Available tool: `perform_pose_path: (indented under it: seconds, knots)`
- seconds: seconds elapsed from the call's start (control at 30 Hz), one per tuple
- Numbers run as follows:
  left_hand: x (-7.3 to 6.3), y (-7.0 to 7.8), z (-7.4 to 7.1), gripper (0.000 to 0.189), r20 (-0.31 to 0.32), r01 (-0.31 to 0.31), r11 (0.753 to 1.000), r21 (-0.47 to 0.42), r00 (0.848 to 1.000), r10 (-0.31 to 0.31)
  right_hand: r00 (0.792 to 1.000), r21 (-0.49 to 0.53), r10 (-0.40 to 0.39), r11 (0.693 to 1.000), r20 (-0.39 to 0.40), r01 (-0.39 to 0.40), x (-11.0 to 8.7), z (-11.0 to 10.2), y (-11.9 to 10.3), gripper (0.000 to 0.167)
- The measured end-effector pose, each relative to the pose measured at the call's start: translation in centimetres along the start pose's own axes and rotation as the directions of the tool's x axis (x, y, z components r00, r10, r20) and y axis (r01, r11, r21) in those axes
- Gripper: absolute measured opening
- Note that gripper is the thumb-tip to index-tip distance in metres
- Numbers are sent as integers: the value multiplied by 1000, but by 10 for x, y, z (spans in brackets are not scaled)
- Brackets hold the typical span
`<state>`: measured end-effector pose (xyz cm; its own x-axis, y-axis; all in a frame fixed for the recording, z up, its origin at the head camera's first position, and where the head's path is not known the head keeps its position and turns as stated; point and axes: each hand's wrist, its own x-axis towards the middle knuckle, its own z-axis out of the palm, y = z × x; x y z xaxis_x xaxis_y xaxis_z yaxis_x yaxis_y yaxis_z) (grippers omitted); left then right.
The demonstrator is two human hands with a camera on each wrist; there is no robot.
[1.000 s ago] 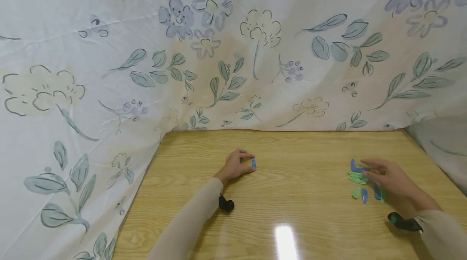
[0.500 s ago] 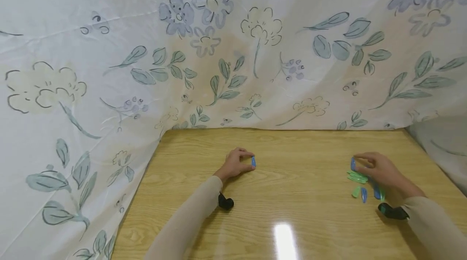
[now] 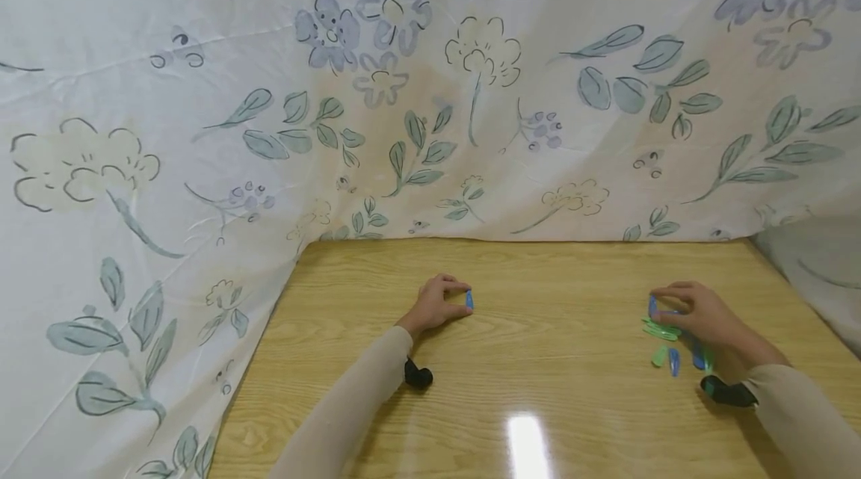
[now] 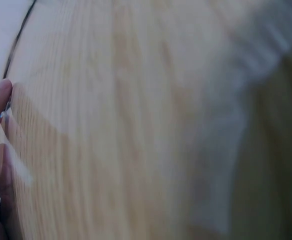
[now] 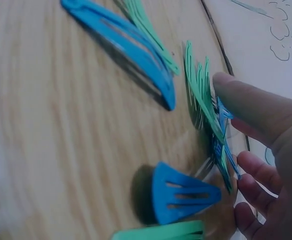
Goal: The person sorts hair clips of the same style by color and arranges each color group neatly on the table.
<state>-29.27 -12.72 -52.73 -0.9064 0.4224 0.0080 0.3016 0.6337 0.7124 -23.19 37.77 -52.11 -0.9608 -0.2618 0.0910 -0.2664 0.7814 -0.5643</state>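
Head view has a blue hair clip (image 3: 469, 300) pinched end to end between thumb and finger of the left hand (image 3: 436, 305), at the counter (image 3: 551, 359) (resting or lifted, I cannot tell). Well to its right, the right hand (image 3: 702, 316) has thumb and finger at the two ends of a second blue clip (image 3: 652, 306), just beyond a stack of green clips (image 3: 661, 329). Nearer the person lie a lone green clip (image 3: 659, 356) and a loose blue clip (image 3: 675, 362). Gathering a clip from the cluster seems the step in hand; the next move probably calls for a firm pinch, lifting without dragging its neighbours. Floral cloth (image 3: 397, 128) hangs behind.
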Motion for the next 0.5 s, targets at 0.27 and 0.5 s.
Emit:
perform_pose_path:
  seconds: [0.27, 0.5]
  knots:
    - [-1, -2, 2, 45, -8, -6, 999, 32, 1000, 6, 1000, -34, -3, 999, 17, 4, -1, 1, -3, 52]
    - [-2, -2, 3, 45, -14, -13, 1000, 21, 1000, 13, 999, -15, -43, 999, 10, 43, 0, -1, -3, 49]
